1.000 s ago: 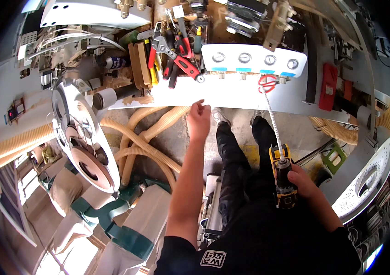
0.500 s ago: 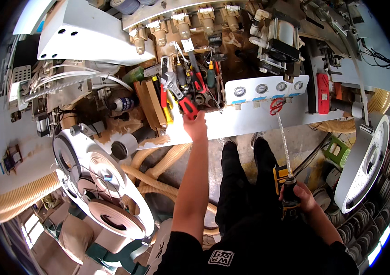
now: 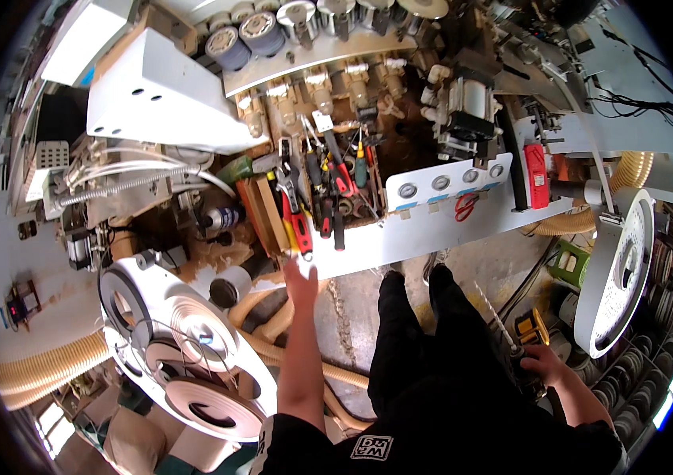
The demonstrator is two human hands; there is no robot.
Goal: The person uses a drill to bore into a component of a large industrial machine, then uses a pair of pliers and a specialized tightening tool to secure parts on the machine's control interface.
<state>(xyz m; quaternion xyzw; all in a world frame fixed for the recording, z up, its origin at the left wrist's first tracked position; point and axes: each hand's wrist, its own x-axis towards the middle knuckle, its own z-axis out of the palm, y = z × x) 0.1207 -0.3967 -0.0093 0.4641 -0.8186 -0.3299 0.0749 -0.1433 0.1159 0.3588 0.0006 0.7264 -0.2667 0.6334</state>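
Observation:
My left hand (image 3: 302, 283) is just off the near edge of the machine bed, fingers apart and nothing in them. Just beyond its fingertips is an adjustable wrench (image 3: 295, 210) with a red and black handle, lying on the hand tools at the left of the tool box. Screwdrivers (image 3: 361, 168) and other red- and black-handled tools crowd that box. Low on the right, my right hand (image 3: 544, 363) is wrapped round a yellow and black cordless drill (image 3: 530, 326). A long spiral drill bit (image 3: 492, 313) points away from it; my hand and clothing hide part of the drill body.
A white gauge panel (image 3: 449, 180) stands right of the tools, with red scissors (image 3: 466, 207) beside it. Reels of edge tape (image 3: 194, 324) project at left, a round white disc (image 3: 629, 269) at right. Tan ribbed hoses (image 3: 336, 374) cross the floor by my legs.
My left hand has let go of the adjustable wrench and drawn back toward me; the wrench now rests on the tools. My right hand has swung the drill lower and to the right.

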